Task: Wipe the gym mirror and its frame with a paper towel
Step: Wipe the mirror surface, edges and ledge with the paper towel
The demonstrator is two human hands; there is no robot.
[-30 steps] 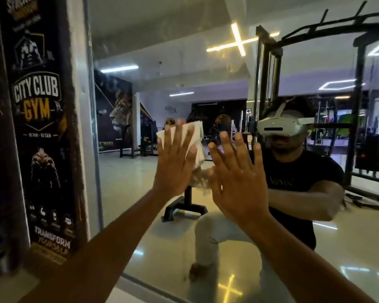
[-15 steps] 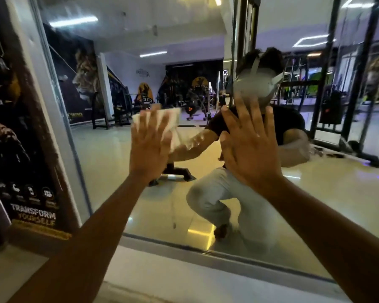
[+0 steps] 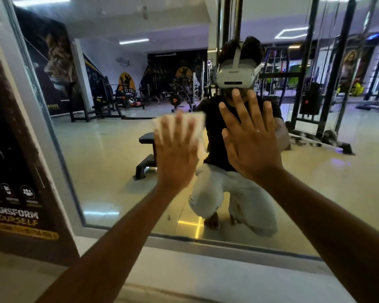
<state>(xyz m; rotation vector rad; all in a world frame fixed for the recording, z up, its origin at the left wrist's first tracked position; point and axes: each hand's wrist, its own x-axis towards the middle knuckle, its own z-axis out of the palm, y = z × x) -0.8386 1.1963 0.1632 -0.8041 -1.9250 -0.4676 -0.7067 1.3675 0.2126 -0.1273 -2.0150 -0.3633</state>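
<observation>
Here, a large wall-mounted glass gym mirror [image 3: 109, 162] is edged by a pale metal frame [image 3: 206, 246]. A folded white paper towel [image 3: 197, 123] is pressed flat against the glass by the left hand [image 3: 175, 158], fingers straight and slightly spread. The right hand [image 3: 252, 143] is held beside it, fingers splayed apart.

My arms are bare to the elbow; my left hand [image 3: 175, 158] and right hand [image 3: 253, 145] wear no gloves.

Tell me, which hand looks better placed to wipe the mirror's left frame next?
Left, probably. The left hand presses the paper towel flat against the mirror, nearer the left frame; the right hand is bare.
</observation>
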